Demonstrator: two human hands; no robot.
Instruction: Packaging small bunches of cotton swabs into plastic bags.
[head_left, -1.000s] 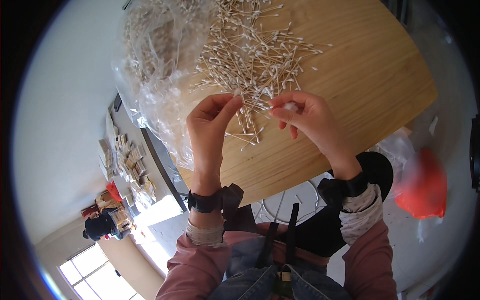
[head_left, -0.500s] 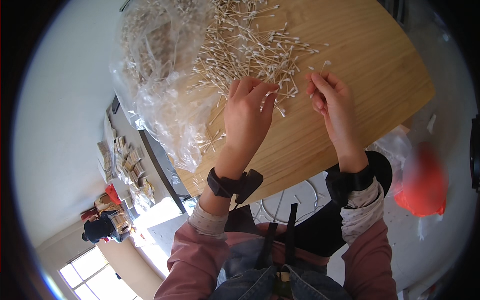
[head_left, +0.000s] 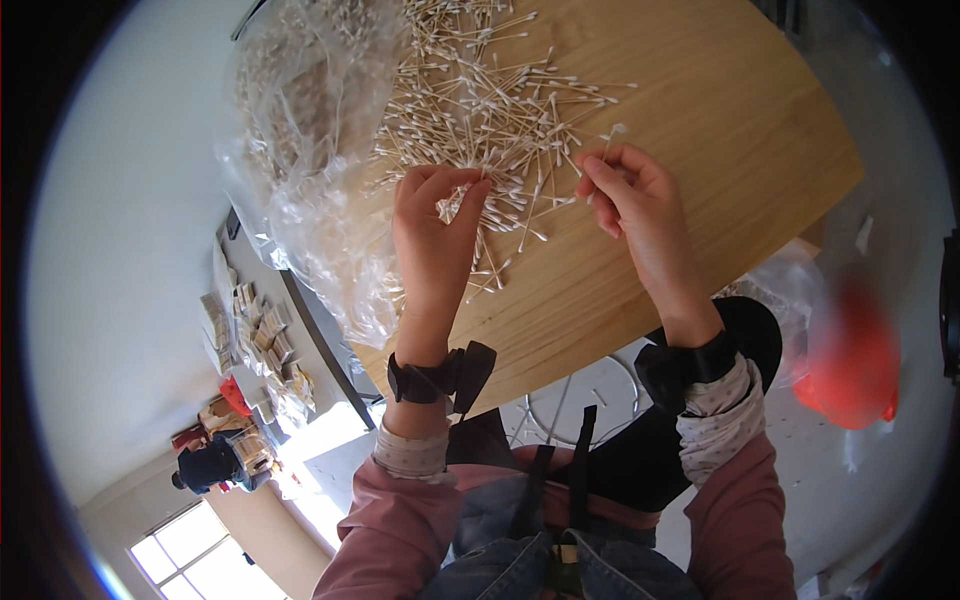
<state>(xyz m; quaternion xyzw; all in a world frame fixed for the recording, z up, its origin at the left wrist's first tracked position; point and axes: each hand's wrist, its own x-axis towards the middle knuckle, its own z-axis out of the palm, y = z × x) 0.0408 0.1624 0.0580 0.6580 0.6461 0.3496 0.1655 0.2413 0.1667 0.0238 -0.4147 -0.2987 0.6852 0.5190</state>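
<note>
Loose cotton swabs (head_left: pixel 470 110) with pale sticks and white tips lie in a tangled heap on a wooden table (head_left: pixel 700 130). At the heap's near side, my left hand (head_left: pixel 432 225) pinches thumb and forefinger together. Whatever sits between those fingertips is too small to make out. To the right of the heap, my right hand (head_left: pixel 640 205) is closed on a cotton swab (head_left: pixel 609 140), its white tip sticking up past the fingers. Both wrists wear black bands.
A large clear plastic bag (head_left: pixel 310 130) full of swabs slumps at the table's left. Behind it, a side table (head_left: pixel 325 350) bears several small packs (head_left: pixel 265 325). A red bag (head_left: pixel 850 385) is low at right. Another person (head_left: pixel 208 463) is far off at lower left.
Both hands have moved left across the table, the left one further. Its thumb and forefinger have come together. The right hand keeps its swab. The view has shifted slightly.
</note>
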